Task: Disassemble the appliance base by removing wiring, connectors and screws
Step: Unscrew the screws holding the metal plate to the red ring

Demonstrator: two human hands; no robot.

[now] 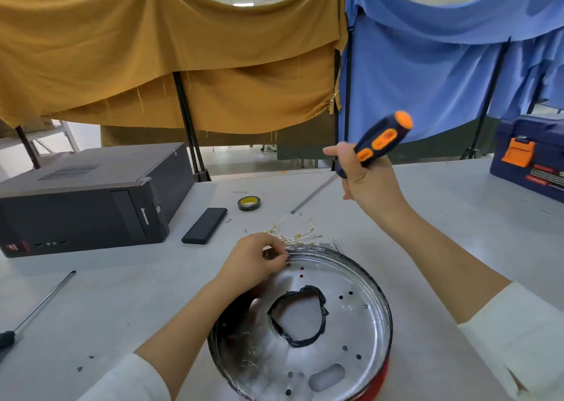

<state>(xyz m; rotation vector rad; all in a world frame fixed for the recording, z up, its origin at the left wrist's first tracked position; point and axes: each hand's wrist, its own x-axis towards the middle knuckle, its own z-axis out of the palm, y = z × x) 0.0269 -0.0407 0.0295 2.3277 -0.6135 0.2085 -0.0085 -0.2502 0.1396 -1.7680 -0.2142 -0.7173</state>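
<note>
Mid-bench, our left hand (254, 258) pinches something small at the appliance base (305, 324) rim, our right hand (366, 181) grips the raised screwdriver (380, 140), so a loosened screw may roll away.

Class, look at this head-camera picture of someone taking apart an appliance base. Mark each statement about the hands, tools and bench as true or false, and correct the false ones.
1. The right hand grips a screwdriver with a navy and orange handle. True.
2. The screwdriver tip is seated in a screw on the metal base. False: it is raised above the table, beyond the base.
3. The left hand pinches at the far rim of the base. True.
4. The roll of tape lies inside the base. False: it lies on the table beyond it.
5. A second screwdriver lies on the table at left. True.
</note>
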